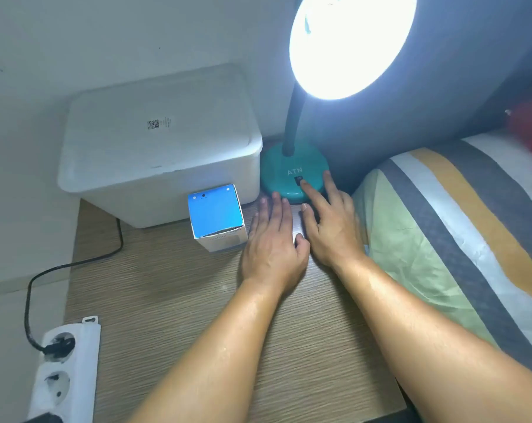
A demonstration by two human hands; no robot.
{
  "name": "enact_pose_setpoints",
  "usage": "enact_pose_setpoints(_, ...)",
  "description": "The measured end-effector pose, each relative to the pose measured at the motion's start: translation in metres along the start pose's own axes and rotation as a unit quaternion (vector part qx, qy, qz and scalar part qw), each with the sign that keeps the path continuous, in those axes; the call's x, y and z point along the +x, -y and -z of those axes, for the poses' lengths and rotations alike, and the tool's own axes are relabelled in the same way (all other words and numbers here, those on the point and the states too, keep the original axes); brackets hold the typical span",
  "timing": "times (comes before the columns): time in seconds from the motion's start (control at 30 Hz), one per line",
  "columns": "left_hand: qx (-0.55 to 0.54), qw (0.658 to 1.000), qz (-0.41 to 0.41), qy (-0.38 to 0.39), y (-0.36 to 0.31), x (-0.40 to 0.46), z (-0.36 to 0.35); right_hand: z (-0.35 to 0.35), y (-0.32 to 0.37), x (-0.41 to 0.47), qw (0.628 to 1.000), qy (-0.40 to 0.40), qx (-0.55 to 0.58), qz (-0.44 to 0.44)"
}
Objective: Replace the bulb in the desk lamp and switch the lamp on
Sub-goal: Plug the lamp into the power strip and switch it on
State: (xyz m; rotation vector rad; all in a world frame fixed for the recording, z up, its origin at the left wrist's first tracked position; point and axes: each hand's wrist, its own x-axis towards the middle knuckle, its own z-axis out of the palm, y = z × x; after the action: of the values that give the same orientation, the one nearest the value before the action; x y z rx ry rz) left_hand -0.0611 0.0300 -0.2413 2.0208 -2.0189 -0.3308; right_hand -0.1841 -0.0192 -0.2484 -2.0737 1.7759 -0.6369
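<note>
The desk lamp stands at the back of the wooden table (pixel 197 300) on a teal round base (pixel 284 166) marked ATN. Its black neck (pixel 293 123) rises to the shade, where the bulb (pixel 347 41) shines bright white. My right hand (pixel 328 221) lies with straight fingers on the base, the index fingertip touching the small black switch (pixel 298 179). Just left of it, my left hand (pixel 273 239) rests flat on the table, its fingertips near the base's edge. A blue and white bulb box (pixel 217 216) stands left of my left hand.
A white lidded plastic bin (pixel 157 141) sits at the back left, touching the bulb box. A black cable (pixel 75 264) runs to a white power strip (pixel 66 370) at the lower left. A striped pillow (pixel 460 233) borders the table on the right.
</note>
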Motion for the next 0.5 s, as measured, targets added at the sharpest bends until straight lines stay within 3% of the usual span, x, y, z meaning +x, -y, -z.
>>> enact_pose_setpoints(0.5, 0.018, 1.0, -0.003, 0.014, 0.0009, 0.0019, 0.0008, 0.0027, -0.0016, -0.0013, 0.999, 0.048, -0.017, -0.006)
